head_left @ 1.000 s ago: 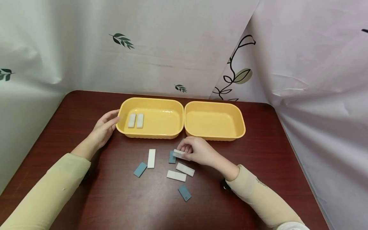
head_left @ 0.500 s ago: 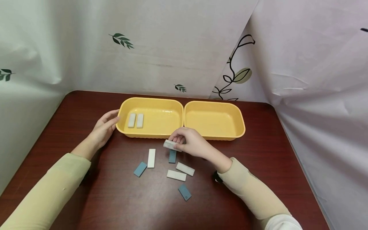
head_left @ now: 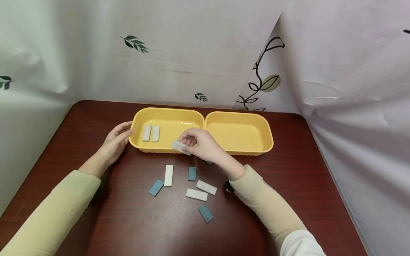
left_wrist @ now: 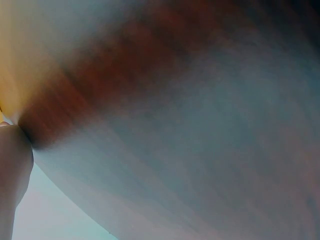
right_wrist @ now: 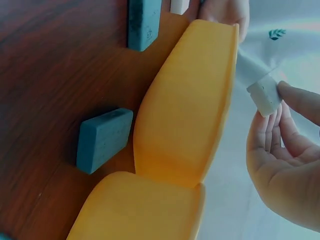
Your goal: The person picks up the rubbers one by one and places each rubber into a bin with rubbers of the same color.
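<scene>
My right hand [head_left: 205, 144] pinches a white rectangular block [head_left: 180, 146] between thumb and fingers, over the front rim of the left yellow tray [head_left: 173, 151]. In the right wrist view the same white block [right_wrist: 266, 96] sticks out from the fingertips, held above the tray. My left hand [head_left: 113, 144] rests against the left end of that tray, with the thumb at its rim and the fingers along its outer wall. Two white blocks [head_left: 155, 134] lie side by side inside the tray's left part. The left wrist view is mostly blurred, with only part of a finger or thumb showing.
A second yellow tray [head_left: 239, 153] adjoins the first on its right. Before them on the dark red table [head_left: 134, 220] lie loose white blocks [head_left: 196, 195] and several blue-grey blocks [head_left: 192, 174]. One blue-grey block [right_wrist: 105, 140] near the trays' junction is mostly hidden by my right wrist in the head view.
My right hand has carried the white block up and to the left, from above the loose blocks to the left tray's front rim. My left hand has stayed at the tray.
</scene>
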### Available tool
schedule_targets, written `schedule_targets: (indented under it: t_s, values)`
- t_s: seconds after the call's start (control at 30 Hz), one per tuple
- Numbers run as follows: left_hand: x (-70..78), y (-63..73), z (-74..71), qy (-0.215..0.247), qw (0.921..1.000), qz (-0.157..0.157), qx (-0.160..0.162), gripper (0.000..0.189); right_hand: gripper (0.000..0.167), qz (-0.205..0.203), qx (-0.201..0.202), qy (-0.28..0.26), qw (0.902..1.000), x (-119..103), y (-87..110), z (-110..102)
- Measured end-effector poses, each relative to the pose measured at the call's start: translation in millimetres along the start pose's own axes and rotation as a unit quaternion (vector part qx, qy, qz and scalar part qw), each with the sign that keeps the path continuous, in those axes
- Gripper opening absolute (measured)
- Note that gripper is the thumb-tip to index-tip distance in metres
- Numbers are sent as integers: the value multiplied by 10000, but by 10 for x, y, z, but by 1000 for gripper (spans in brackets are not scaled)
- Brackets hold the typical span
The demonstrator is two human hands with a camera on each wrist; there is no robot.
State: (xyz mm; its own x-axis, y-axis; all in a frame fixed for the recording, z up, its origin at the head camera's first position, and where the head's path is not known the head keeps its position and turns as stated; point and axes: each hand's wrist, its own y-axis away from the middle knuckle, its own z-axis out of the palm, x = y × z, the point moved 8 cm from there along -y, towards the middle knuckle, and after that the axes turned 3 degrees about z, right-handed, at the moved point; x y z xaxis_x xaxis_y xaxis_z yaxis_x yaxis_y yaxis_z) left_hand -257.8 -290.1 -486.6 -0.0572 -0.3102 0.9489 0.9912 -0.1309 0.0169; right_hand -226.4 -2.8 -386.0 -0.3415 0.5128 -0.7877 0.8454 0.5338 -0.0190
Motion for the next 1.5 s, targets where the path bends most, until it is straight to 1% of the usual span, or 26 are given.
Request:
schedule_targets:
  t_s: [0.1,0.27,0.53,0.77,1.13,1.23,1.5]
  values:
    - [7,0,-3,-25,10000,-14,22,27,18,98,96,-109,9998,15,-83,-5]
    - [6,2,-12,-68,10000,-19,50,27,20,386,201,-364,9984,92,-215,18]
    - [15,16,-19,81,10000,4,29,28,21,723,279,-832,9935,241,-416,87]
    - [12,2,-14,8,10000,28,25,27,22,863,304,-954,9912,318,-540,165]
    - [15,11,-11,64,10000,46,61,27,23,1189,288,-1088,9865,403,-674,258]
    - [13,6,-7,80,9999,55,35,28,24,1306,310,-1240,9832,430,-704,281]
    - [0,-5,-1,101,9999,7,32,28,27,1665,393,-1910,9666,507,-760,326]
